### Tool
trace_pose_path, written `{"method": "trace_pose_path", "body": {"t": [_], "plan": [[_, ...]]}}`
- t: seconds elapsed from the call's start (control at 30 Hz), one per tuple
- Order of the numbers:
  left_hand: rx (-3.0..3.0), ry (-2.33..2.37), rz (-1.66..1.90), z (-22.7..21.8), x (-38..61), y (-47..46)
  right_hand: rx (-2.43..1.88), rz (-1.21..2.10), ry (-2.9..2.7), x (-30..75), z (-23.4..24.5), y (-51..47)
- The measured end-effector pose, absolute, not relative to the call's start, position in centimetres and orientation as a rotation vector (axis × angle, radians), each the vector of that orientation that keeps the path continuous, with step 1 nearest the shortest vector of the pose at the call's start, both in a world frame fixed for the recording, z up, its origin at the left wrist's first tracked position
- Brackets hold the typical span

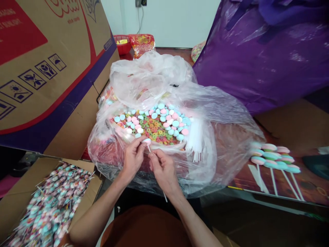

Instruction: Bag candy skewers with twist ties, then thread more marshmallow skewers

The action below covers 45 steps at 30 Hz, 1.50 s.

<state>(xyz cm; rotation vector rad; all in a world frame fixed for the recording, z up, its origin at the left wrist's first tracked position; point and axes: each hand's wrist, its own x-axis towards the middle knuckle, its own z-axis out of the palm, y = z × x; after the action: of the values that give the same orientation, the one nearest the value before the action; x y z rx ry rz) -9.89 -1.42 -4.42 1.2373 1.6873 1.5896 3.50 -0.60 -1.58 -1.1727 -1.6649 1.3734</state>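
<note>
My left hand (133,156) pinches a pink round candy (147,141) at the near rim of a clear plastic bag (221,130). My right hand (161,169) is closed on a thin white stick (149,149) whose tip meets the candy; the stick's lower end shows below the wrist. The bag holds a heap of blue, pink and white round candies (164,118) mixed with small coloured rings (154,132). A bundle of white sticks (196,139) lies inside the bag at its right.
A cardboard box (15,202) at lower left is full of finished lollipops. A large printed carton (51,68) stands at left. A purple plastic bag (262,51) fills the upper right. Several finished lollipops (272,157) lie on the right surface. A red basket (123,44) sits far back.
</note>
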Motion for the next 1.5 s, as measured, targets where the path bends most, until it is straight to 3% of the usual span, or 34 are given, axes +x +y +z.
{"method": "trace_pose_path", "body": {"t": [0.4,0.7,0.97,1.23,1.5], "plan": [[1.523,1.652,1.396,-2.2,-9.3,-1.9,-1.181,1.285,-1.589,3.8,-2.2,1.4],[2.123,2.024,0.608,-1.3,-9.9,2.9,-1.326,1.22,-1.505,7.2,-3.2,0.9],[2.11,1.864,0.894,-1.7,-9.4,3.6,-1.296,1.313,-1.385,7.6,-4.0,0.3],[2.266,1.948,0.52,-1.5,-8.0,5.0,-1.285,1.371,-1.321,8.1,-4.2,0.0],[2.392,1.777,0.474,-0.8,-8.1,4.5,-1.273,1.359,-1.3,8.1,-4.1,-0.3]]}}
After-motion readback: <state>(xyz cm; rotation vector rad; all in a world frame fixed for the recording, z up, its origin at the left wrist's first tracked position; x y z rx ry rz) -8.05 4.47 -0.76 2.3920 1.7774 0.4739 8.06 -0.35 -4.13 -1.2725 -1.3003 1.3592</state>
